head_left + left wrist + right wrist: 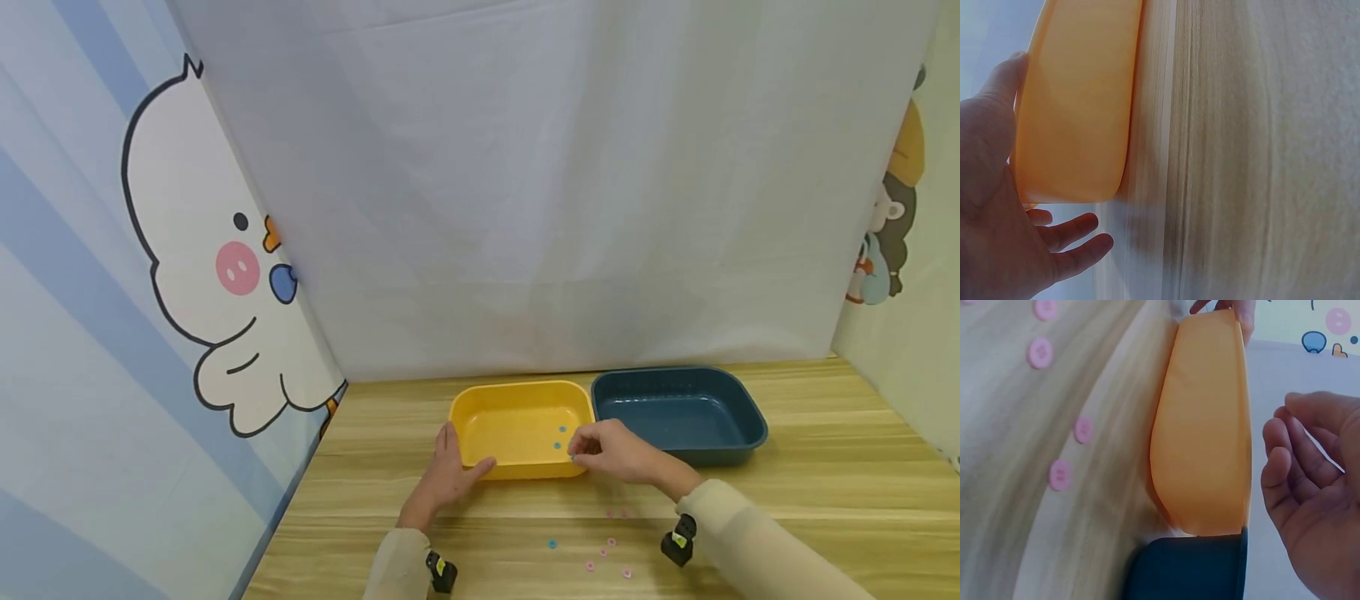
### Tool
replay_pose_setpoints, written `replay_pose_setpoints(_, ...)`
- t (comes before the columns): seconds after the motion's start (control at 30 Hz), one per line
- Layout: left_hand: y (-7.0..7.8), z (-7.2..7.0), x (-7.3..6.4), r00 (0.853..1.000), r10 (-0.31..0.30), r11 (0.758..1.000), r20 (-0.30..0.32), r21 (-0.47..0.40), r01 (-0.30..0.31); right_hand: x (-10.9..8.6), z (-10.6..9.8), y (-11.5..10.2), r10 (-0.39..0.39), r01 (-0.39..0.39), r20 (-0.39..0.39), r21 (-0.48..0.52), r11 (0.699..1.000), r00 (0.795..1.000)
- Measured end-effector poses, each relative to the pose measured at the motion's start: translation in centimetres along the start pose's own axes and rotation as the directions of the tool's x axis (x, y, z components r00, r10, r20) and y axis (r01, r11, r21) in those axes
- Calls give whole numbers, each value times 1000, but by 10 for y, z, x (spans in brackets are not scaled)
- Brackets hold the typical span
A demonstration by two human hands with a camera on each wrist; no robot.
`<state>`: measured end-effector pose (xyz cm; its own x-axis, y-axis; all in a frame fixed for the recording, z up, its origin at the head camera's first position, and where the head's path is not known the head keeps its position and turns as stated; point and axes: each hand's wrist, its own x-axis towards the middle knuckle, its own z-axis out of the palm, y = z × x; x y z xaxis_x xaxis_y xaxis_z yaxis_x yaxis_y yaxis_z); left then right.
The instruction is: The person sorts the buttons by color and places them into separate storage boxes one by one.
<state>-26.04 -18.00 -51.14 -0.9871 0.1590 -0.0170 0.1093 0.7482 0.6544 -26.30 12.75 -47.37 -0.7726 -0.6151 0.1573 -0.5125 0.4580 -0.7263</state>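
Note:
My left hand (pixel 448 477) holds the front left corner of a yellow plastic tray (pixel 517 472), thumb at the front rim and fairly straight fingers along the left side. Over the tray's front right corner, my right hand (pixel 617 451) has thumb and index finger together in a pinch. A speck of blue, a small blue button (pixel 573 457), shows at those fingertips in the head view; the right wrist view hides it. Two more blue buttons, one farther back (pixel 562 429) and one nearer (pixel 557 445), lie inside the tray.
A dark blue tray (pixel 678 457) stands against the yellow tray's right side. On the wooden table (pixel 360 500) in front lie one blue button (pixel 552 544) and several pink buttons (pixel 1040 353). A white curtain (pixel 562 208) hangs behind both trays.

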Motion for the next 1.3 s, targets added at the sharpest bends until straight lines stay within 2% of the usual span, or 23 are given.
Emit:
replay_pose_setpoints(0.1,0,0,0,1000,1,1000,-1,-3,-1,6,-1,1,46,-45,-32,21,999,998)
replay_pose_setpoints(0.33,-1,0,0,1000,-7,1000,-2,-9,7,16,-3,3,89,-85,-78,63,994,993)
replay_pose_setpoints(0.6,-1,0,0,1000,-1,1000,-3,-4,1,28,-3,8,124,-122,-111,25,992,986)
replay_pose_setpoints(0.93,2,0,-1,1000,-7,1000,0,4,7,40,-4,10,141,-142,-124,-1,990,982)
replay_pose_setpoints(1.3,3,-2,-2,1000,2,1000,6,-5,-2,49,-6,12,195,-197,-121,0,980,973)
